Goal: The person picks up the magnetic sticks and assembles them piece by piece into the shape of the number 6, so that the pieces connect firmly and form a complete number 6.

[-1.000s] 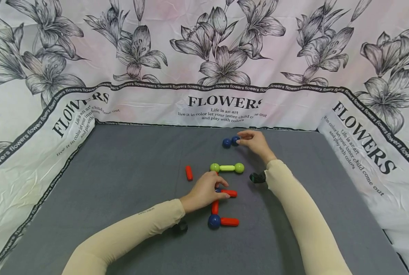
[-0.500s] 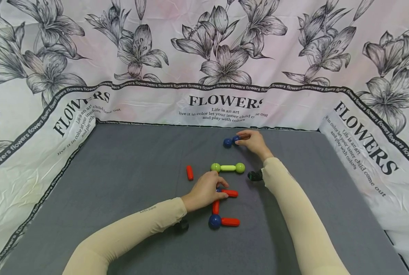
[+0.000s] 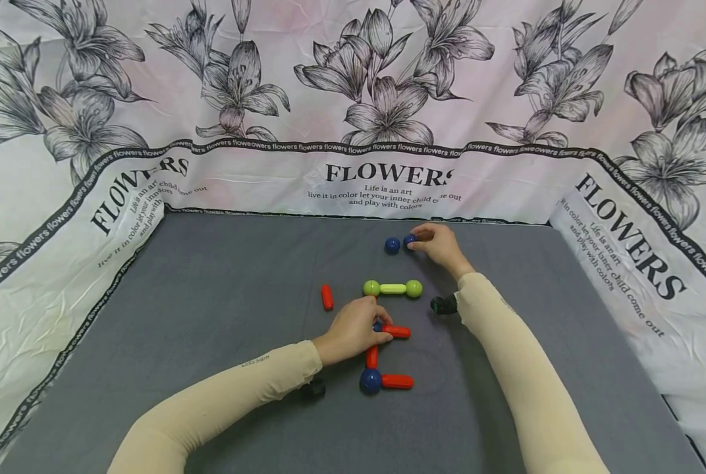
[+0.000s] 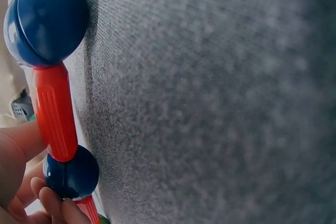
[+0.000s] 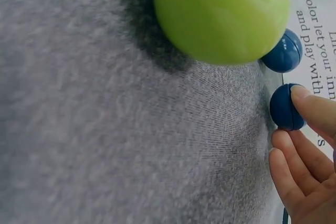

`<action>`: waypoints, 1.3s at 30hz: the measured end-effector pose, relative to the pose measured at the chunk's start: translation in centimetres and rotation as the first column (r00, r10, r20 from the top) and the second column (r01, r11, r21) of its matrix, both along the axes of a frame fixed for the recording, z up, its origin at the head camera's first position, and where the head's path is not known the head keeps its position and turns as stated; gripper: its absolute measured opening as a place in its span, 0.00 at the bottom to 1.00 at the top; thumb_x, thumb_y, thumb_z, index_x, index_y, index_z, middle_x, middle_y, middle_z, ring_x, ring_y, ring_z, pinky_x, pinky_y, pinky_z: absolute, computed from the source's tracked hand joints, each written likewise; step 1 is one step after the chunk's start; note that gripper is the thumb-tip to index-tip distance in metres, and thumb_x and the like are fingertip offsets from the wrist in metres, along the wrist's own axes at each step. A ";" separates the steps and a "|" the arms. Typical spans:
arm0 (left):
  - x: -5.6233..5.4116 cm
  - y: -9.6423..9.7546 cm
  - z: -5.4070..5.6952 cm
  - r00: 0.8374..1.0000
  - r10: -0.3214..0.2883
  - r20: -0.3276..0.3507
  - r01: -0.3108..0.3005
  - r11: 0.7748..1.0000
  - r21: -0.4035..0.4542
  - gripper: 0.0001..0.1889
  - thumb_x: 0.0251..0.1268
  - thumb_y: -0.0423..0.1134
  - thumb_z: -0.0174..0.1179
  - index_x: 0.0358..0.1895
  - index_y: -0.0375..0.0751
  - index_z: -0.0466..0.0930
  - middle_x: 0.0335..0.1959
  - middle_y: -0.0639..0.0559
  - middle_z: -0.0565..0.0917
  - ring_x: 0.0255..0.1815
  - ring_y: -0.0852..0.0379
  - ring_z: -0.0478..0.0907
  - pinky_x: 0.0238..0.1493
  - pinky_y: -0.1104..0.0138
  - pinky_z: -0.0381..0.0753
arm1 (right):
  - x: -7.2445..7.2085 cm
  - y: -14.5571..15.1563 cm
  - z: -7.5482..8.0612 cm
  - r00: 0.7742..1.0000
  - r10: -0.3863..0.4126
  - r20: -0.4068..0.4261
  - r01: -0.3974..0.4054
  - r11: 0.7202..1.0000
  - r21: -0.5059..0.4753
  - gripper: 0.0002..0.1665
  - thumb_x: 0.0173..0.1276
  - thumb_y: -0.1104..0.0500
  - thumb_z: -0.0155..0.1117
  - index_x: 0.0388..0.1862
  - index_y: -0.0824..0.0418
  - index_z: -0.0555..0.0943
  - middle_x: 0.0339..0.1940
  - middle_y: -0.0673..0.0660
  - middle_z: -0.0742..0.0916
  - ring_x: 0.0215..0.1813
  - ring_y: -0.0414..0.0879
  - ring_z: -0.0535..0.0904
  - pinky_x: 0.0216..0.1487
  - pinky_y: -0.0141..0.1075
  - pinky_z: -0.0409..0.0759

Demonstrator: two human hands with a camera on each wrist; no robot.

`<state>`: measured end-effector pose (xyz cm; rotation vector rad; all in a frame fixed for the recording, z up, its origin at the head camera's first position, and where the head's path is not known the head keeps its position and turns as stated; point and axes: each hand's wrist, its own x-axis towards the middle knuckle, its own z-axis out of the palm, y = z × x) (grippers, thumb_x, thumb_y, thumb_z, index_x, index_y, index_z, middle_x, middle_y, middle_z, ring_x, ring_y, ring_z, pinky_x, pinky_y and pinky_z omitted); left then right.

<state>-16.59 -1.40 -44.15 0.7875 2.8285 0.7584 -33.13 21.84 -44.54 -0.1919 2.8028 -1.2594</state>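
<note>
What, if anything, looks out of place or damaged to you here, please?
Nothing looks damaged or spilled. One red rod stands out: it lies alone, left of the green rod, touching no other piece, while the other red rods adjoin blue balls.

The person wears a long cream sleeve on each arm, the left sleeve [image 3: 228,395] and the right sleeve [image 3: 519,368] both smooth, close-fitting and slightly wrinkled at the cuffs. Small dark lettering [image 3: 255,361], too tiny to read, runs along the left forearm. A small black device [image 3: 444,305] with a green spot shows beside the right cuff. The fingers [image 5: 294,153] are bare, with short nails.
</note>
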 end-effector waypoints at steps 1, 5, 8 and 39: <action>0.0 0.0 0.0 1.000 0.002 -0.001 -0.002 1.000 0.004 0.12 0.54 0.48 0.75 0.40 0.51 0.90 0.31 0.55 0.79 0.27 0.65 0.68 0.28 0.75 0.66 | 0.1 0.1 0.0 1.000 0.003 -0.004 -0.003 1.000 0.002 0.22 0.66 0.56 0.70 0.58 0.60 0.80 0.58 0.65 0.85 0.58 0.58 0.82 0.57 0.51 0.80; 0.0 -0.1 0.0 1.000 0.008 -0.003 -0.008 1.000 0.023 0.11 0.54 0.48 0.74 0.39 0.52 0.90 0.30 0.54 0.78 0.26 0.65 0.67 0.27 0.76 0.64 | 0.7 0.3 0.3 1.000 0.013 -0.019 -0.013 1.000 -0.003 0.22 0.67 0.55 0.69 0.58 0.60 0.80 0.57 0.65 0.85 0.57 0.58 0.83 0.57 0.51 0.80; 0.0 -0.2 0.1 1.000 0.010 0.002 -0.010 0.999 0.043 0.10 0.54 0.48 0.74 0.39 0.52 0.89 0.29 0.54 0.77 0.26 0.65 0.67 0.26 0.76 0.63 | 1.4 0.4 0.7 0.999 0.022 -0.026 -0.023 0.999 -0.027 0.22 0.67 0.55 0.69 0.58 0.60 0.80 0.57 0.64 0.85 0.58 0.58 0.82 0.57 0.52 0.80; 0.0 -0.6 -0.4 0.999 0.023 0.032 -0.025 0.996 0.090 0.11 0.55 0.49 0.73 0.40 0.53 0.89 0.27 0.55 0.74 0.25 0.63 0.66 0.25 0.74 0.60 | 14.1 2.9 1.8 0.987 0.156 0.022 -0.154 0.985 -0.082 0.23 0.65 0.50 0.71 0.58 0.56 0.82 0.51 0.58 0.87 0.48 0.44 0.82 0.48 0.31 0.81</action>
